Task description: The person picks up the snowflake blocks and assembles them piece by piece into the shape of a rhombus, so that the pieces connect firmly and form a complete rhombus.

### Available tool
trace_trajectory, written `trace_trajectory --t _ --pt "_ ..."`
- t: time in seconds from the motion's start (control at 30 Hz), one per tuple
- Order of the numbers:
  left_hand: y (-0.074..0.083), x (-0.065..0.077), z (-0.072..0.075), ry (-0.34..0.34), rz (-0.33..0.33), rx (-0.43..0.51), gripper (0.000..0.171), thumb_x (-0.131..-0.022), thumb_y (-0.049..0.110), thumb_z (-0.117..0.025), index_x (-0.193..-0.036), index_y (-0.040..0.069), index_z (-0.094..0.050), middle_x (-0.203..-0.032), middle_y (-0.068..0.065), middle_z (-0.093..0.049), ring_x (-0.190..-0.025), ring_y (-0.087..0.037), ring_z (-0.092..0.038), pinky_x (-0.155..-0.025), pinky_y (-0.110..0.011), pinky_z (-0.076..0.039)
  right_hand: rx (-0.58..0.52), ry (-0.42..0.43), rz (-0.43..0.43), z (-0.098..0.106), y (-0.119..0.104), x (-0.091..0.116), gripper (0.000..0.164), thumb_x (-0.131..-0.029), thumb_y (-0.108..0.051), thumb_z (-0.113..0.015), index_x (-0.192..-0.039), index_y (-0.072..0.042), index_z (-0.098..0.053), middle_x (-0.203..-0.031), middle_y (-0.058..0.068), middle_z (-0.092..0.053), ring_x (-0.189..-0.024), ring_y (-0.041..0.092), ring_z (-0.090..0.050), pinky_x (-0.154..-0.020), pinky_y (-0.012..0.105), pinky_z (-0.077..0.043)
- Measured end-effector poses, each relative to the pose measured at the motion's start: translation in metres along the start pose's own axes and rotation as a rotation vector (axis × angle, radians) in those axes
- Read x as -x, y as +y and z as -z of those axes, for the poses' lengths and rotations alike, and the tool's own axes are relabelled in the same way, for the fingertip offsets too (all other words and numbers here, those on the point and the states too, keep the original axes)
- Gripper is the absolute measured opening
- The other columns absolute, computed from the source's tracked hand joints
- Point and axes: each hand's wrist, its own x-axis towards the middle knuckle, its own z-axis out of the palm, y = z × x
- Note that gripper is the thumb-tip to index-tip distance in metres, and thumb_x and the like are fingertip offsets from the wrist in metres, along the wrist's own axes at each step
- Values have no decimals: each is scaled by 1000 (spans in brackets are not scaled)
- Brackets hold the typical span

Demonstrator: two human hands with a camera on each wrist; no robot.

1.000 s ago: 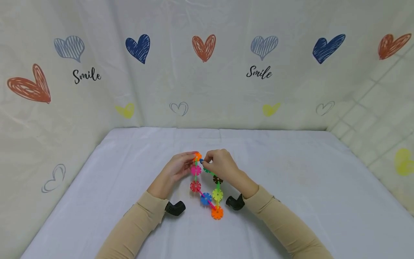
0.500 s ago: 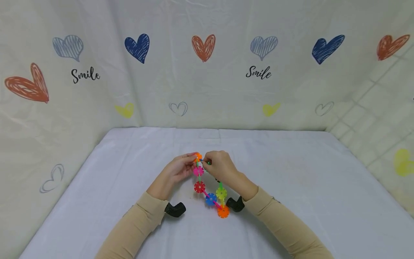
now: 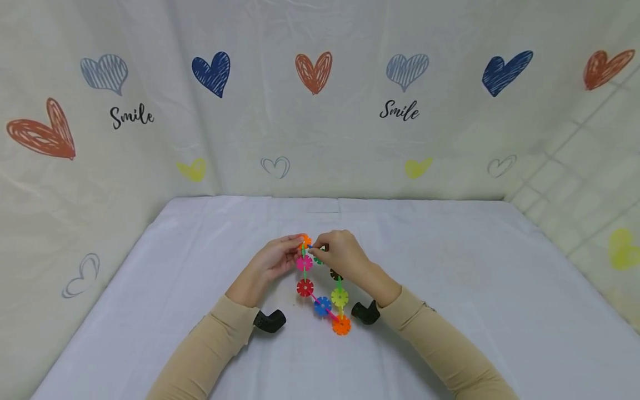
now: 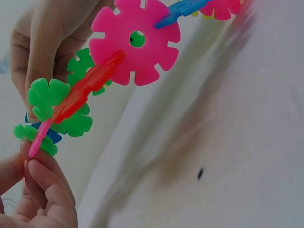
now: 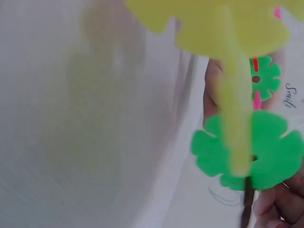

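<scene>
Notched plastic snowflake discs are slotted together into a chain, held up over the table. At its top, my left hand (image 3: 286,256) pinches an orange snowflake disc (image 3: 305,240). My right hand (image 3: 346,256) pinches a blue snowflake disc (image 3: 310,246), seen edge-on right at the orange one. Below them hang a pink disc (image 3: 304,263), a red disc (image 3: 305,288), a blue disc (image 3: 323,306), a yellow-green disc (image 3: 340,296) and a lower orange disc (image 3: 341,325). A dark disc (image 3: 336,274) is partly hidden by the right hand. The right wrist view shows a green disc (image 5: 266,147) up close.
A white cloth covers the table (image 3: 450,250). Black curved pieces (image 3: 270,321) stick out at both sleeve cuffs. Behind the table hangs a pale curtain (image 3: 350,139) printed with hearts and the word Smile.
The lower part of the chain swung right, then partly back left. Both hands keep their pinch at the top and have shifted only slightly.
</scene>
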Motion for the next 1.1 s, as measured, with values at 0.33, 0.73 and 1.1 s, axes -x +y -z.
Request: trace_trajectory --t 0.33,0.73,1.1 --pt "0 0 -1 38 20 -32 35 -107 11 -55 -139 -3 -53 -80 2 -64 -69 -7 -57 -64 -17 -49 -176 -98 -134 5 8 0 18 -92 -24 -79 -102 -9 -80 -94 -2 -76 -75 16 -54 -63 27 -47" --pt "0 -1 -3 105 49 -87 32 -105 15 -61 -134 5 -63 -80 3 -64 -71 -9 -59 -61 -19 -46 -489 -481 -452 13 47 18 44 -106 -25 -57 -142 -1 -56 -85 6 -70 -67 17 -62 -72 32 -56" --pt "3 5 -5 116 64 -100 40 -103 20 -63 -143 14 -61 -124 -6 -66 -104 -21 -57 -80 -29 -50 -720 -492 -547 22 53 23 45 -106 -7 -52 -149 3 -45 -102 14 -73 -72 18 -71 -80 32 -60"
